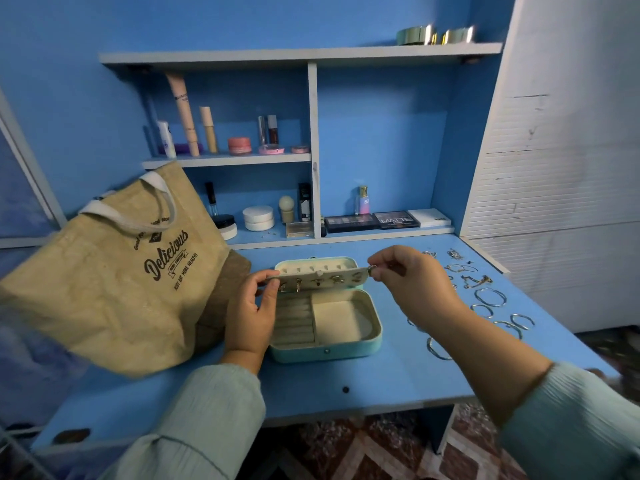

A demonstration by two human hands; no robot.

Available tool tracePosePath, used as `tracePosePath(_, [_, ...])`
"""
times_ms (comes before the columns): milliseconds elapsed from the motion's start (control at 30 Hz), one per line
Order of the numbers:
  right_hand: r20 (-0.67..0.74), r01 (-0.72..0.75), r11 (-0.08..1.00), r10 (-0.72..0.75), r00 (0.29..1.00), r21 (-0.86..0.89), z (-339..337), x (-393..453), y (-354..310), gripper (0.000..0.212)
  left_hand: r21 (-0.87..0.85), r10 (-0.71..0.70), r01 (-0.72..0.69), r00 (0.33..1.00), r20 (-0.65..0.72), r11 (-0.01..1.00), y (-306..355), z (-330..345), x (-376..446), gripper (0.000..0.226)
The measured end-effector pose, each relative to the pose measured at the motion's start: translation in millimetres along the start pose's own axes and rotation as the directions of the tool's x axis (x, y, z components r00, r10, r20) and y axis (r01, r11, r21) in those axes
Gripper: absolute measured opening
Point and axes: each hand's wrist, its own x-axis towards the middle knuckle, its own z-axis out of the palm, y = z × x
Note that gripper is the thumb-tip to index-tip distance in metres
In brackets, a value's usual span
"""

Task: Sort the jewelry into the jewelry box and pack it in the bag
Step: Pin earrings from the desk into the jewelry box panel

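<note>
Sleeves of pale crinkled fabric frame the view; both forearms reach over the blue bench (pixel 398 375). Jute tote bag (pixel 114 271), coarse weave, white webbing handles, brown "Delicious" print, stands slumped at the left, touching nothing in hand. Jewelry box (pixel 332 327), mint-green shell with rounded corners and cream velvety lining, lies open at bench centre: ring rolls in the left compartment, bare square tray on the right, lid propped behind. Earring panel (pixel 322 278), a cream strip, is held level above the box with several small metal earrings already hung along it. Left hand (pixel 252 306) pinches the panel's left end, thumb above and fingers below. Right hand (pixel 412 275) has its grip narrow on a small silver earring (pixel 371 270) at the panel's right end. Step in hand, as I judge it: seating this earring in a free hole. Best done with the panel kept steady and flat and the post fed in straight, so the hung pieces do not swing loose. Loose jewelry (pixel 485 292), thin silver hoops, bangles and chain pieces, lies spread on the bench to the right, unsorted; bag packing not yet begun.
</note>
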Motion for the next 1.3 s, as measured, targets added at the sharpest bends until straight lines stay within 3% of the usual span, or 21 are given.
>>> tracePosePath(300, [0.047, 0.011, 1.000, -0.010, 0.999, -0.013, 10.1, 2.9, -10.3, 0.013, -0.016, -0.061, 0.062, 0.997, 0.041, 0.998, 5.2, -2.3, -1.3, 0.013])
tracePosePath(633, [0.138, 0.129, 0.963, -0.098, 0.986, -0.236, 19.2, 12.9, -16.6, 0.013, -0.019, -0.149, 0.154, 0.976, 0.160, 0.988, 21.3, -22.0, 1.0, 0.007])
tracePosePath(833, [0.188, 0.131, 0.969, -0.092, 0.978, -0.209, 19.9, 24.2, -23.6, 0.013, 0.085, -0.213, 0.196, 0.928, 0.306, 0.977, 26.2, -37.4, 9.4, 0.011])
tracePosePath(1133, [0.332, 0.208, 0.951, -0.125, 0.935, -0.229, 33.1, 30.0, -15.1, 0.016, 0.009, -0.281, 0.313, 0.840, 0.464, 0.950, 29.6, -48.9, 16.7, 0.021])
tracePosePath(1300, [0.329, 0.222, 0.946, -0.137, 0.934, -0.237, 30.9, 30.0, -9.3, 0.016, 0.023, -0.301, 0.336, 0.809, 0.504, 0.942, 29.2, -53.0, 15.7, 0.024])
